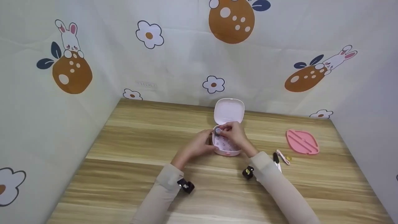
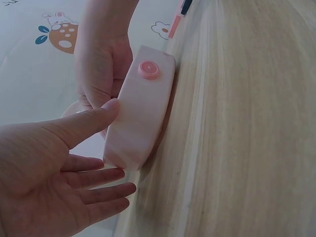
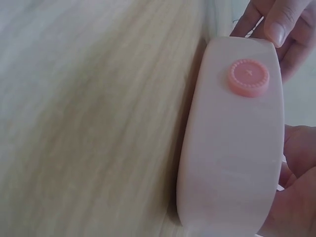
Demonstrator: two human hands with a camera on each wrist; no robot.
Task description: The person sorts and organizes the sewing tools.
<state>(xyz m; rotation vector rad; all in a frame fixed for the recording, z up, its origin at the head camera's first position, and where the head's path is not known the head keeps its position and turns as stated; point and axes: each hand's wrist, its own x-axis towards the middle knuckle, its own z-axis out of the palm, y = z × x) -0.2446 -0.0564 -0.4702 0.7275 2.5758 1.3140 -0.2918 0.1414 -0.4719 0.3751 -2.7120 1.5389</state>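
A small pale pink case (image 1: 228, 152) stands on the wooden table with its lid (image 1: 229, 111) raised at the back. Small printed marks dot the inside of its base. My right hand (image 1: 233, 133) reaches over the case and pinches a small round dark item with a pale blue ring (image 1: 218, 131) inside its back left corner. The item's kind is too small to tell. At the case's left side, my left hand (image 2: 59, 163) touches it with mostly straight fingers, its thumb resting on the rim. The round pink clasp (image 3: 249, 77) faces the front.
To the right lies a pink slotted insert (image 1: 302, 142). Nearer are a slim white tool (image 1: 283, 157), a black-and-white tool (image 1: 276, 157) and a small yellow piece (image 1: 289, 158), all partly unclear. Patterned cloth walls (image 1: 180, 62) border the wooden table (image 1: 149, 137).
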